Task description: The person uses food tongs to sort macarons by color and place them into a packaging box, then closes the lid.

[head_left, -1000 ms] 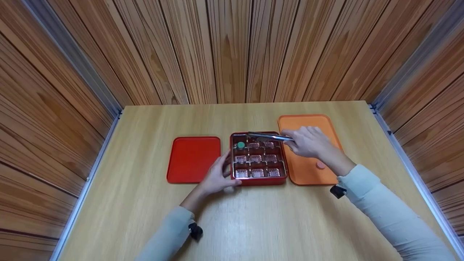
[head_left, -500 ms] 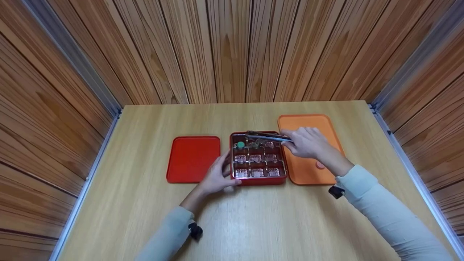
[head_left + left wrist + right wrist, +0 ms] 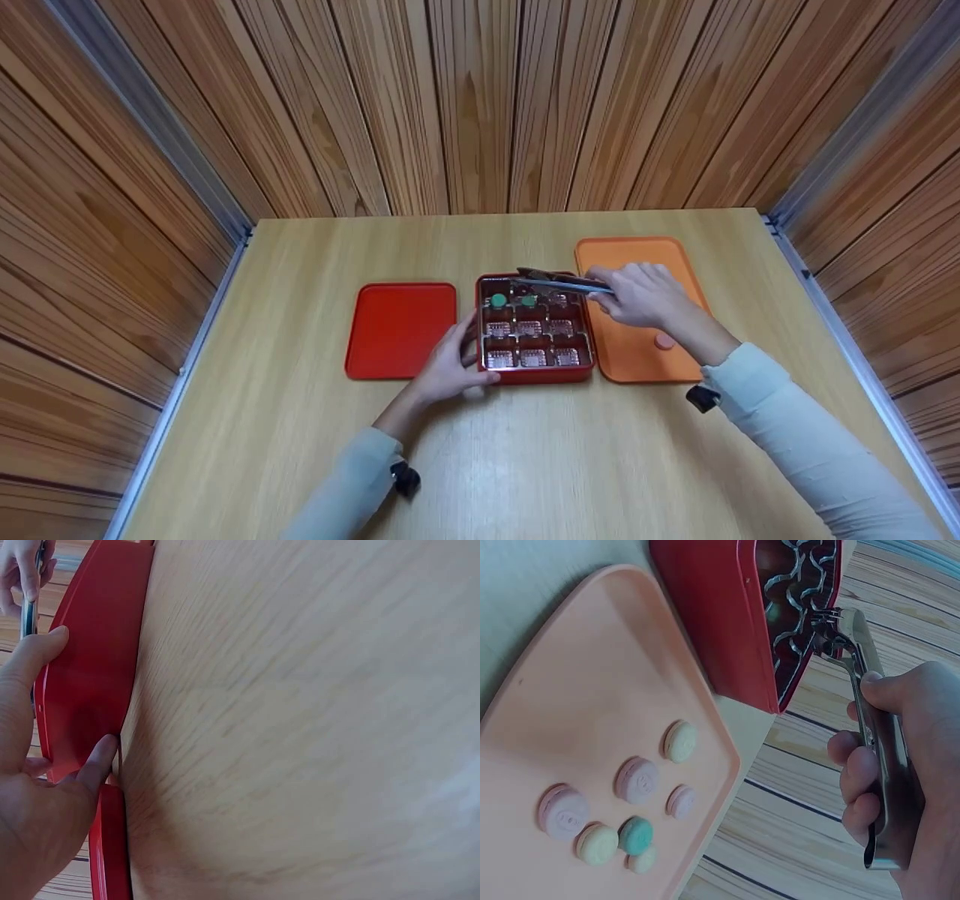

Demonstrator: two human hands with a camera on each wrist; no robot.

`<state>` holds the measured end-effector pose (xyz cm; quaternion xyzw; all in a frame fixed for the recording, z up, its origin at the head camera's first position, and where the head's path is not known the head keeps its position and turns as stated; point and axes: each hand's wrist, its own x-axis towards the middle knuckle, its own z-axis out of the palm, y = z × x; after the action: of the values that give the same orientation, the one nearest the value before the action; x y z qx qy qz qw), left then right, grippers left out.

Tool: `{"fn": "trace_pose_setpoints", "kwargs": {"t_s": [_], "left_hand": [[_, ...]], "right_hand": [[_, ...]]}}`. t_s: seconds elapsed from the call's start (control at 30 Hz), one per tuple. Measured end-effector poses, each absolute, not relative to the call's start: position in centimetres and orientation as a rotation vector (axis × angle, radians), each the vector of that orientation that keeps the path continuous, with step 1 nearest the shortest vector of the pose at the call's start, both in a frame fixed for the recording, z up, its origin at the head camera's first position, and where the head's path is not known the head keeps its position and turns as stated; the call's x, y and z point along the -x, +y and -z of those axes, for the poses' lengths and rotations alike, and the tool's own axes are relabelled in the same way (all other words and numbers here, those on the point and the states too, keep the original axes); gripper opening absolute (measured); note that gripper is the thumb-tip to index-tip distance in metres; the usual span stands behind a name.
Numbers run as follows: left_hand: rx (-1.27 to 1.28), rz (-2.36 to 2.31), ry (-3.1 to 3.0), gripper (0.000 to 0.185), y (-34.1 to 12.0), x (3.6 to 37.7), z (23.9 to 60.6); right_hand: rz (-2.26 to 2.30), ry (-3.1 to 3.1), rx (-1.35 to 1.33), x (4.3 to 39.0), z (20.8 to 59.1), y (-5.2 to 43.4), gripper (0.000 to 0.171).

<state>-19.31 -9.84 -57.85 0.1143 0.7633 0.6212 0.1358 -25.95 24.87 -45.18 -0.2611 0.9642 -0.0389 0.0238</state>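
Note:
A red box (image 3: 536,377) with a clear divided insert stands mid-table. My left hand (image 3: 446,367) holds its near left corner; in the left wrist view the thumb lies at the top of the wall and a finger low against it. My right hand (image 3: 637,294) grips metal tongs (image 3: 889,795), whose tips reach over the back row of the box. Between the tips I see nothing held. One green macaron (image 3: 499,300) sits in the back left compartment, and another green macaron (image 3: 529,301) in the back middle one.
To the left of the box lies a flat red lid (image 3: 401,330). On the right is an orange tray (image 3: 626,367), partly under my right arm, bearing purple macarons (image 3: 637,780), cream macarons (image 3: 598,844) and a teal macaron (image 3: 635,835). Wood-panelled walls surround the table.
A second green macaron now shows in the back middle compartment, where the tongs were dipped half a second ago. The tongs have risen slightly and shifted right. My left hand stays in place.

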Motion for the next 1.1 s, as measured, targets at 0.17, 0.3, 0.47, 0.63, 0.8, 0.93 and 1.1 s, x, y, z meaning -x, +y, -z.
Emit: {"fn": "trace_pose_setpoints", "kwargs": {"t_s": [0.17,0.3,0.47,0.63,0.8,0.93,1.1], "left_hand": [[-0.325,-1.788,2.215,0.126,-9.9,19.4,57.9],[-0.321,-1.783,2.21,0.126,-9.9,19.4,57.9],[-0.317,-1.787,2.203,0.126,-9.9,19.3,57.9],[-0.317,-1.766,2.213,0.124,-9.8,19.3,57.8],[-0.322,-1.769,2.193,0.124,-9.8,19.4,57.8],[-0.336,-1.78,2.196,0.122,-9.9,19.4,57.8],[-0.333,-1.775,2.201,0.123,-9.9,19.4,57.9]], "right_hand": [[0.179,2.99,0.783,25.9,45.2,26.2,0.03],[0.191,3.016,0.741,25.7,45.0,27.4,0.035],[0.228,3.019,0.714,25.5,44.9,28.5,0.038],[0.262,3.001,0.667,25.2,44.8,30.0,0.037],[0.258,3.001,0.603,24.8,44.6,31.7,0.041],[0.259,3.003,0.575,24.6,44.6,32.9,0.046],[0.264,2.987,0.544,24.3,44.7,34.2,0.05]]}}
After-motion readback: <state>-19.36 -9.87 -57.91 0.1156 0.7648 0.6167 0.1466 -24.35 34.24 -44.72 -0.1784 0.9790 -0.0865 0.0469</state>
